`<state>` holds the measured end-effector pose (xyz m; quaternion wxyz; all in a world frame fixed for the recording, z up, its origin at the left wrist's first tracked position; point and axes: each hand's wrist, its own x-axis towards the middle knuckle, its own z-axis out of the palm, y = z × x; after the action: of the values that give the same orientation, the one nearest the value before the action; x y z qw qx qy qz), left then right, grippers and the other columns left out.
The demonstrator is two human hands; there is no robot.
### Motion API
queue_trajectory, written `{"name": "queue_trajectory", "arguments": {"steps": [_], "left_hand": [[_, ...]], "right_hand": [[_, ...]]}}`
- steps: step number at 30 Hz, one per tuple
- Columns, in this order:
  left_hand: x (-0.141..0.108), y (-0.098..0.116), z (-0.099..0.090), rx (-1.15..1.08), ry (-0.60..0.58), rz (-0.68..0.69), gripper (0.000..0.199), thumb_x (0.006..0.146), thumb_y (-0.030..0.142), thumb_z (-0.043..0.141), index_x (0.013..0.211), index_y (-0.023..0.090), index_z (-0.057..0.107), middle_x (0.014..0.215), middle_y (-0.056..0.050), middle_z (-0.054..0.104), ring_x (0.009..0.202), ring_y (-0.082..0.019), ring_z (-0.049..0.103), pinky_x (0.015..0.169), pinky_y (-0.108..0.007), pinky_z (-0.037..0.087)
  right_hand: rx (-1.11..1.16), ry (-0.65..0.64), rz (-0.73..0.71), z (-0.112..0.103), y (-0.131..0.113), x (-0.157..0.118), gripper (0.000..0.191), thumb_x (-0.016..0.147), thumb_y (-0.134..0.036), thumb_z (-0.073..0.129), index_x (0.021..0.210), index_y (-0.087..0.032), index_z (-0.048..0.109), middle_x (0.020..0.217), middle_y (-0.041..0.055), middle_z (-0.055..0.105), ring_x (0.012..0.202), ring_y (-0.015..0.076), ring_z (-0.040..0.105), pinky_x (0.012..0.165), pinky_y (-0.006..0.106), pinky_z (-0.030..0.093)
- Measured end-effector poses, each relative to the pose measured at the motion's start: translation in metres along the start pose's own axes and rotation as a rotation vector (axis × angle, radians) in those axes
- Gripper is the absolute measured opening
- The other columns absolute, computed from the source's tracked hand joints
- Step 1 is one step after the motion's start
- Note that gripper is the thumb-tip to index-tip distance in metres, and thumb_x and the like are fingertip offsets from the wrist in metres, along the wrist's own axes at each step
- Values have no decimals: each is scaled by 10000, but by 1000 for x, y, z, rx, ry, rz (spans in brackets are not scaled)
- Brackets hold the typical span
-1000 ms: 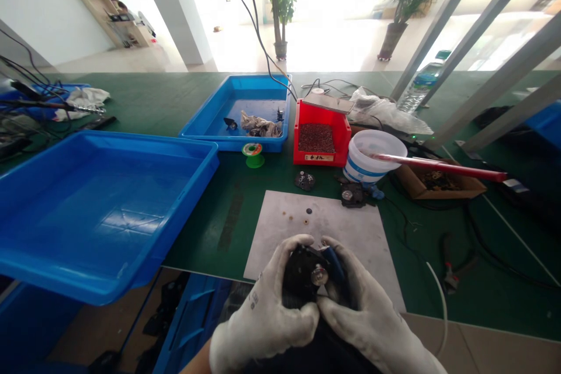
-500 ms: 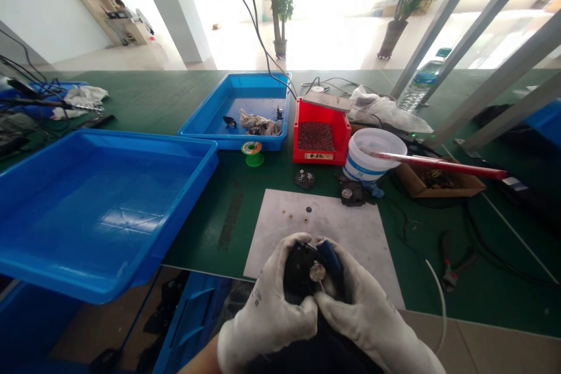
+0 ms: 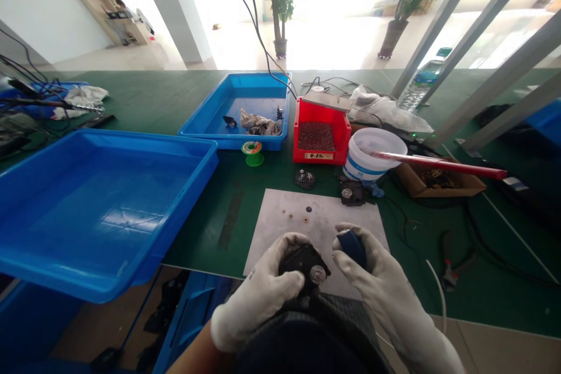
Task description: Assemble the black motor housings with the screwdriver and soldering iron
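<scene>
My left hand (image 3: pixel 274 286), in a white glove, is wrapped round a black housing (image 3: pixel 302 266) with a round silver metal part (image 3: pixel 318 274) at its right corner. My right hand (image 3: pixel 377 274), also gloved, grips a dark blue, block-like object (image 3: pixel 352 246) with a pale end; its exact kind is unclear. A gap separates the two hands over the near edge of a white sheet (image 3: pixel 350 216). On that sheet lie a small dark round part (image 3: pixel 309 209) and several tiny brass-coloured rings (image 3: pixel 305 220).
Behind the sheet stand a red bin (image 3: pixel 322 155) of small brown pieces, a white bucket (image 3: pixel 372 155) and two more black assemblies (image 3: pixel 353 193). Blue trays (image 3: pixel 109 263) occupy the left. Pliers (image 3: pixel 449 274) and a cardboard box (image 3: pixel 438 190) sit at the right.
My right hand has moved away to the right with the dark blue object, parting from the black housing. My left hand still holds the housing, now tilted slightly differently.
</scene>
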<state>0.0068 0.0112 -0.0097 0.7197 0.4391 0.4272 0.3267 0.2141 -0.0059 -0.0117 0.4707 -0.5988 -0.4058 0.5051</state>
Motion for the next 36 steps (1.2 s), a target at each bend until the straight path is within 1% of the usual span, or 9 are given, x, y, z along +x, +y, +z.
{"name": "queue_trajectory", "arguments": {"steps": [5, 10, 13, 16, 19, 23, 27, 30, 36], "left_hand": [[4, 16, -4, 376, -106, 174, 619, 716, 12, 617, 1261, 269, 760, 1330, -51, 700, 1298, -273, 630, 1120, -355, 494], [5, 20, -5, 450, -139, 207, 809, 776, -1, 643, 1510, 314, 515, 1332, -39, 697, 1223, -235, 684, 1064, -346, 542], [7, 17, -6, 484, -21, 200, 657, 813, 70, 681, 1421, 283, 551, 1266, -38, 710, 1036, -199, 735, 909, -300, 588], [9, 17, -8, 459, 68, 126, 369, 884, 213, 687, 1249, 222, 639, 989, -24, 742, 788, -176, 717, 692, -268, 578], [12, 21, -9, 478, 69, 147, 168, 914, 257, 676, 1065, 206, 730, 940, -29, 747, 865, -196, 720, 771, -281, 575], [16, 25, -8, 562, 17, 227, 174, 908, 198, 681, 1045, 227, 784, 1066, -39, 775, 1040, -219, 720, 947, -300, 544], [13, 20, -4, 353, 39, 205, 248, 981, 309, 611, 1158, 214, 755, 1155, -74, 769, 1121, -244, 706, 1008, -339, 539], [9, 10, 1, 120, 111, 128, 433, 918, 355, 688, 1324, 206, 653, 1230, -90, 742, 1169, -269, 691, 991, -360, 559], [9, -7, 16, -39, 150, 74, 363, 829, 341, 741, 1136, 153, 696, 1056, -106, 769, 958, -257, 727, 839, -350, 588]], "right_hand": [[60, -114, 37, 14, 0, -4, 589, 774, -322, 815, 1308, -256, 576, 1011, 14, 692, 762, 149, 660, 663, 247, 566], [-7, -247, -1, 20, 2, 1, 569, 753, -276, 756, 1295, -237, 588, 1215, 73, 715, 1131, 267, 689, 1000, 410, 554], [-96, -191, 51, 17, 2, 4, 534, 776, -368, 748, 1267, -220, 601, 1156, 76, 727, 1064, 283, 698, 957, 437, 558], [-74, -211, 105, 15, 1, 3, 449, 809, -459, 721, 1166, -200, 634, 1031, 71, 736, 957, 279, 699, 842, 411, 581], [-69, -233, 89, 18, 0, 0, 393, 819, -468, 703, 1095, -192, 656, 1002, 74, 737, 946, 275, 690, 833, 404, 580], [-125, -133, 51, 25, -1, -1, 425, 728, -384, 768, 1101, -211, 659, 1004, 53, 745, 962, 262, 696, 872, 388, 577], [28, -64, 92, 26, -1, 2, 496, 698, -455, 816, 1110, -220, 671, 1039, 53, 760, 974, 265, 720, 841, 363, 596], [64, 47, 121, 25, 1, 2, 571, 700, -543, 827, 1149, -223, 677, 1090, 65, 759, 1022, 290, 720, 852, 377, 601], [54, 41, 73, 31, 12, -3, 527, 758, -519, 791, 1168, -218, 653, 1023, 68, 736, 954, 278, 711, 806, 375, 608]]}}
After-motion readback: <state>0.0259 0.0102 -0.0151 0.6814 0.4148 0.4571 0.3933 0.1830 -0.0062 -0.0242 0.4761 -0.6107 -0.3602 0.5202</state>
